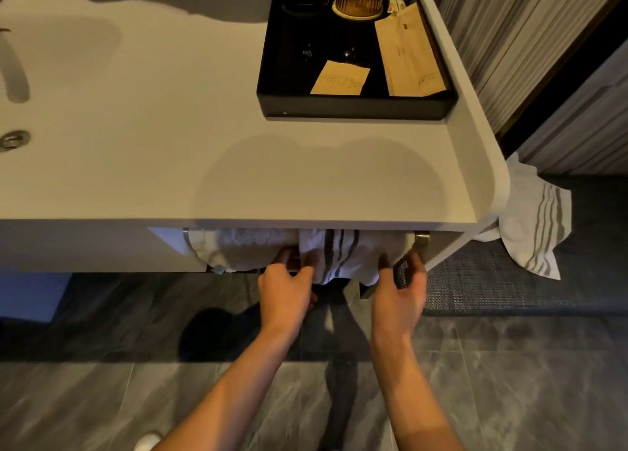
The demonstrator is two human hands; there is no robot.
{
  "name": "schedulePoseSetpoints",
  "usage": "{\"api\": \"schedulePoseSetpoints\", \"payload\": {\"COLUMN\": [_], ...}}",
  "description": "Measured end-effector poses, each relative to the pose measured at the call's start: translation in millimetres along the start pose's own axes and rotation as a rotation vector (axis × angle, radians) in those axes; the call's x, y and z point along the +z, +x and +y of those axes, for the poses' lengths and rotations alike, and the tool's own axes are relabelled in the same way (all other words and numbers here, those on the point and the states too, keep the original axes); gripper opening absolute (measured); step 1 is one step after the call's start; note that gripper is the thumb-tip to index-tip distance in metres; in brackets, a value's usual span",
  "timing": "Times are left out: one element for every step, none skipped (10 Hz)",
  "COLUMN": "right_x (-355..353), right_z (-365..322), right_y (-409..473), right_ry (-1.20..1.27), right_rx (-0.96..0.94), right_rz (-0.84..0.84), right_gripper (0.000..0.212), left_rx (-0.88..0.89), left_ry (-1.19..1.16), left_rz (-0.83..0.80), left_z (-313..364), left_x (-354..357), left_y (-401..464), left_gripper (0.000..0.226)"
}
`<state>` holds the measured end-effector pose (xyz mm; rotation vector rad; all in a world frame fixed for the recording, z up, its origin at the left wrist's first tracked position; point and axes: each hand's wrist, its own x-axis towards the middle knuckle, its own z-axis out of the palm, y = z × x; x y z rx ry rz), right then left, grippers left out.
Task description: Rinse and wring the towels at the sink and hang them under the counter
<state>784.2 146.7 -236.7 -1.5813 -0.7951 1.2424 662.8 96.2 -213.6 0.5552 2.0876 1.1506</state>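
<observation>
A white towel with dark stripes (pixel 343 256) hangs over the rail under the counter (pixel 238 178). My left hand (pixel 283 289) grips its left edge, and my right hand (pixel 402 289) grips its right edge. To the left on the same rail hangs a plain white towel (pixel 238 250). A third striped towel (pixel 533 226) is draped at the counter's right end. The brass rail bracket (pixel 422 238) shows just above my right hand. The sink basin (pixel 51 86) with its drain (pixel 13 140) lies at the far left.
A black tray (pixel 353 105) holding paper packets and a comb stands at the back right of the counter. A woven dark mat (pixel 492 280) covers the floor to the right. Grey tiles (pixel 102 399) lie below. A striped wall panel (pixel 509 42) rises at right.
</observation>
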Motion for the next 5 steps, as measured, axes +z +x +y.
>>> {"api": "schedulePoseSetpoints", "payload": {"right_x": [8.9, 4.5, -2.6, -8.9, -21.1], "right_z": [-11.7, -19.2, -18.2, -3.8, 8.4], "right_y": [9.8, 7.6, 11.7, 12.7, -17.4], "right_ry": [0.007, -0.011, -0.049, -0.142, -0.220], "right_rx": [0.061, -0.068, -0.058, 0.084, 0.149], "right_rz": [-0.020, 0.158, 0.233, 0.118, 0.088], "right_gripper": [0.035, 0.010, 0.009, 0.013, 0.042], "left_rx": [-0.020, 0.038, 0.004, 0.030, 0.110], "left_ry": [-0.025, -0.094, -0.122, -0.006, 0.225], "left_rz": [-0.038, -0.106, -0.124, -0.091, -0.029], "left_z": [-1.2, 3.7, 1.8, -20.6, -54.1], "left_x": [3.7, 10.0, 11.4, 4.8, -9.5], "left_y": [1.6, -1.4, 0.8, 4.6, -3.5], "left_gripper": [0.011, 0.013, 0.017, 0.020, 0.031]}}
